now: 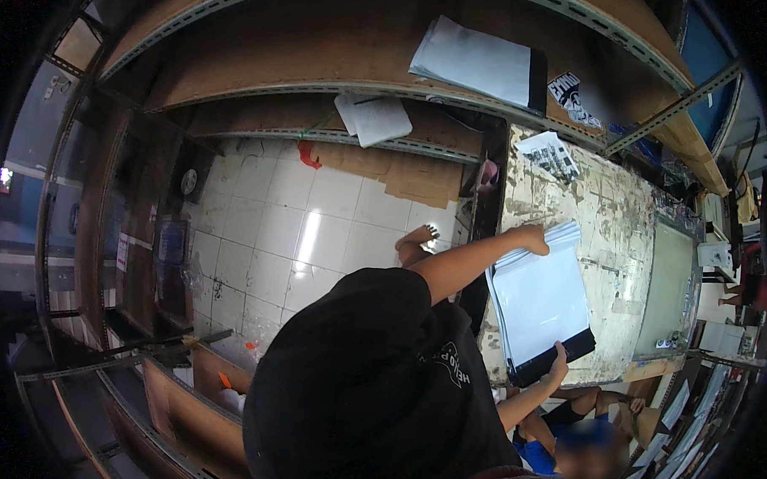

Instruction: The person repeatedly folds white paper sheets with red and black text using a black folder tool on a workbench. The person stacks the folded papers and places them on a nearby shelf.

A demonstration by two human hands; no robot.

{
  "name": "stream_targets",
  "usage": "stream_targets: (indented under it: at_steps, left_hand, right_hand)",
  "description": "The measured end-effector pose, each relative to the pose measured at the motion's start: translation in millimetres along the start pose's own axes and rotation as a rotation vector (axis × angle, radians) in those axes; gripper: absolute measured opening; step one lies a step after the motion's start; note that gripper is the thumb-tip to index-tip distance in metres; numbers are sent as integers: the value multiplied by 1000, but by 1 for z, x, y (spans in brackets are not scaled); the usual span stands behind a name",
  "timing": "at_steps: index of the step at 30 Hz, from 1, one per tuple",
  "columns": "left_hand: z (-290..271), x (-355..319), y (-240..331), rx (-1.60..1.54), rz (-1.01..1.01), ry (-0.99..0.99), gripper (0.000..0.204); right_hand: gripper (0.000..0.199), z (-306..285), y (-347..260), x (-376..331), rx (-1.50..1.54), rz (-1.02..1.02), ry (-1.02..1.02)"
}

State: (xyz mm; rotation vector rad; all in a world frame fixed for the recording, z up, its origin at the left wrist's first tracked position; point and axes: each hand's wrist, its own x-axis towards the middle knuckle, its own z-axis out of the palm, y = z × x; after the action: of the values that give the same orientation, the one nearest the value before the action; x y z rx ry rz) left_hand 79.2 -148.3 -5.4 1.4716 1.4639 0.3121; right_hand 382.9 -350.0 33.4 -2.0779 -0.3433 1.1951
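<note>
A thick stack of white sheets (539, 297) with a black band along one end lies on the worn, paint-stained table (613, 269). My left hand (531, 239) grips the stack's upper left corner, where the sheet edges fan out and curl slightly. At the opposite, black-banded end, my right hand (559, 364) holds the edge, its fingers partly hidden. Whether the sheets are paper or plastic is not clear.
Printed sheets (549, 156) lie at the table's upper end, and a glass-like panel (666, 289) on its right. A similar white stack (479, 63) rests on the shelf above. Another person in blue (539, 455) sits beside the table's lower end. Shelving (195, 415) stands lower left.
</note>
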Motion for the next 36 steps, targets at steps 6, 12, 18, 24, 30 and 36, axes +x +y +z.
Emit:
stream_targets:
  at_steps: [6,12,18,24,30,36]
  left_hand:
    - [-36,-30,1,-458,0,-369,69]
    - [-13,-37,-25,-498,-30,-323,79]
    - [-4,-40,-40,-205,-104,-172,59]
    - [38,-23,-52,-301,35,16,58]
    - [16,-77,-27,-37,388,354,50]
    - [-3,-120,30,-522,542,279,35]
  right_hand:
    - [72,-19,4,-12,193,-116,-359]
    - [74,-18,27,-29,176,-248,-549]
    - [77,-35,43,-26,-58,-643,-716]
    - [62,-23,27,-14,121,26,-400]
    - [61,3,4,-31,-129,-421,173]
    - [60,-4,26,-52,193,-637,538]
